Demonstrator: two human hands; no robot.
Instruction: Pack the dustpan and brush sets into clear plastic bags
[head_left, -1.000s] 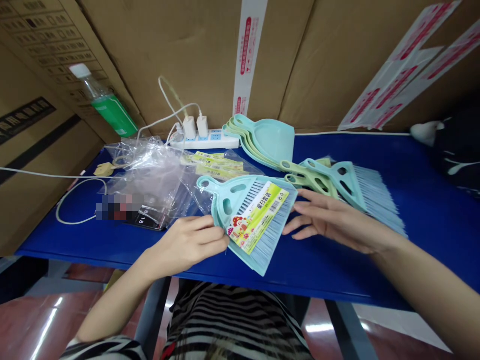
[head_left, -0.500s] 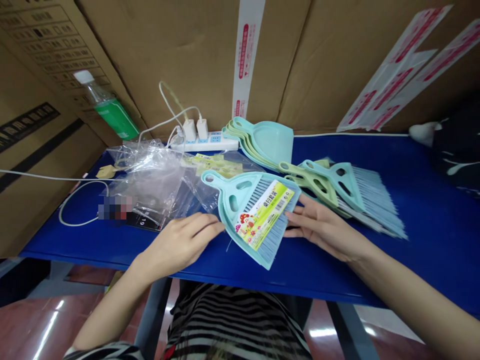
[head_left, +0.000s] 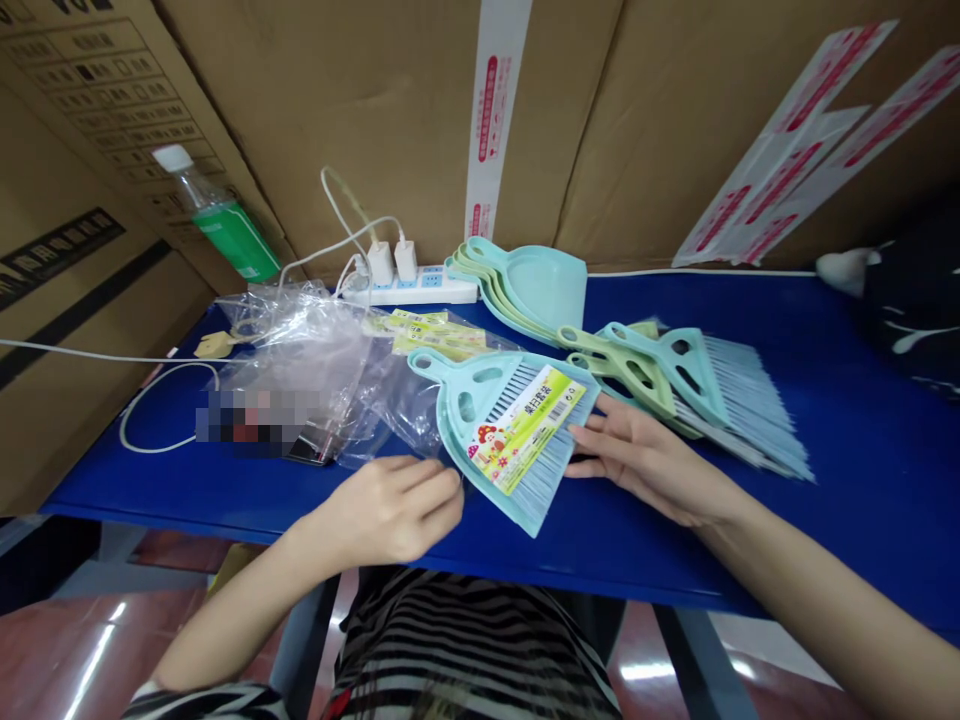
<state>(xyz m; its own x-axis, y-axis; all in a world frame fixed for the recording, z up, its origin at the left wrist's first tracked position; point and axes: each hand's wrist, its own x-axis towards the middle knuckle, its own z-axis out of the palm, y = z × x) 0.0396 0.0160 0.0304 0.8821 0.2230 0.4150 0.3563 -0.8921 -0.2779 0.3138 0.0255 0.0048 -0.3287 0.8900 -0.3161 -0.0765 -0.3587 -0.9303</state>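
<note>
A light-blue dustpan (head_left: pixel 452 430) lies tilted in front of me, with a small brush (head_left: pixel 544 478) of the same colour nested in it. Across the brush sits a printed card label (head_left: pixel 529 428) with mushrooms and Chinese writing. My right hand (head_left: pixel 637 450) grips the set at its right edge, some fingers beneath and others against the bristles. By the pan's left rim, my left hand (head_left: pixel 401 508) is closed with its fingers curled. Its fingertips are turned away from view, so whatever they may pinch is hidden.
Stacked dustpans (head_left: pixel 544 285) stand at the back. Green and blue brushes (head_left: pixel 750 390) lie in a pile to the right. Clear plastic bags (head_left: pixel 300 350) and yellow-green labels (head_left: pixel 439 335) cover the left. Behind are a power strip (head_left: pixel 435 290), cables and a bottle (head_left: pixel 232 235).
My left hand has shifted slightly right and down, its fingers more curled. The dustpan has tilted a little, while my right hand keeps its hold.
</note>
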